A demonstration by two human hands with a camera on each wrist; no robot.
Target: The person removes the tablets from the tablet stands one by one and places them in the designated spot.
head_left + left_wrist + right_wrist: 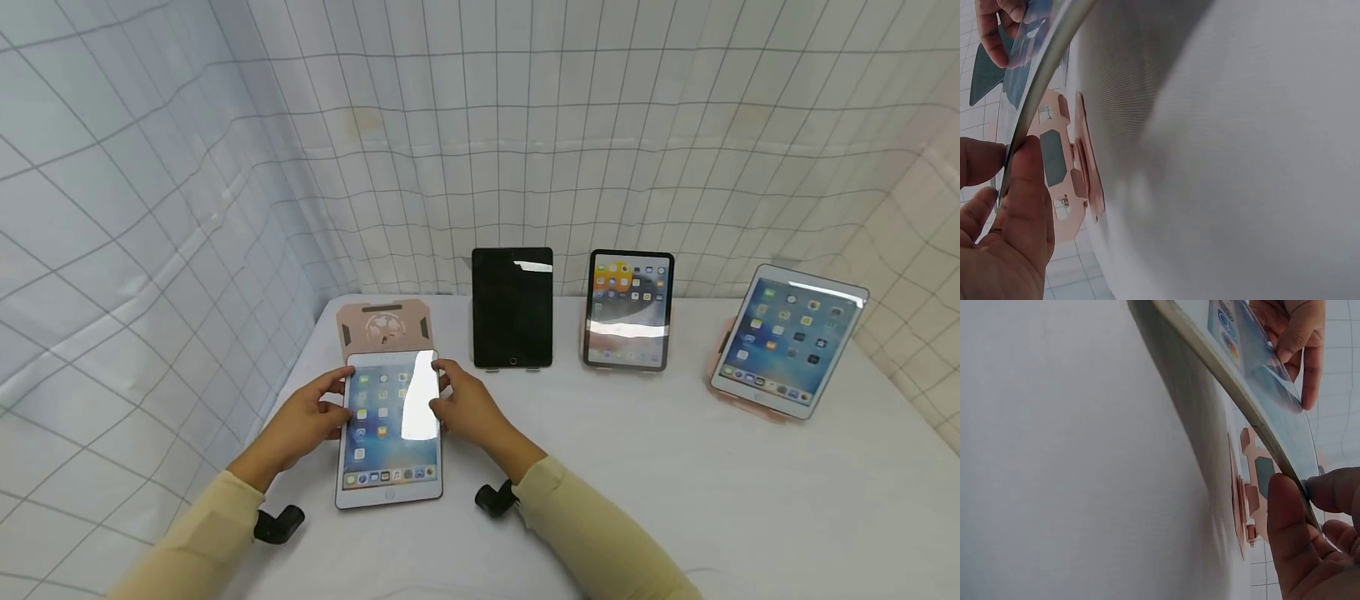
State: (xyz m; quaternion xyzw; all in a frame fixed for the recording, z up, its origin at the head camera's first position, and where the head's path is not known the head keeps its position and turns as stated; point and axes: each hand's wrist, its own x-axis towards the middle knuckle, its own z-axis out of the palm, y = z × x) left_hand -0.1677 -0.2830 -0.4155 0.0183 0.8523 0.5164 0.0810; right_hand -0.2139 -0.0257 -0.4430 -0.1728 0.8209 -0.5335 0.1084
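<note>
Both hands hold a white-framed tablet (382, 454) by its two long edges, its lit screen of app icons facing up. My left hand (306, 418) pinches the left edge between thumb and fingers, while my right hand (471, 407) grips the right edge opposite. From the wrist views, the tablet (1047, 65) is lifted off the white cloth, with shadow beneath it. Just behind its top edge stands a pink folding tablet stand (397, 329) with dark pads and a round cut-out. The stand's base (1089, 175) rests on the cloth in the left wrist view.
Along the back stand a black tablet with a dark screen (512, 308), a dark-framed lit tablet (628, 310) and, at the right, a white tablet leaning on a pink stand (791, 342). White gridded curtains (525, 125) hang around the white-covered table (600, 467).
</note>
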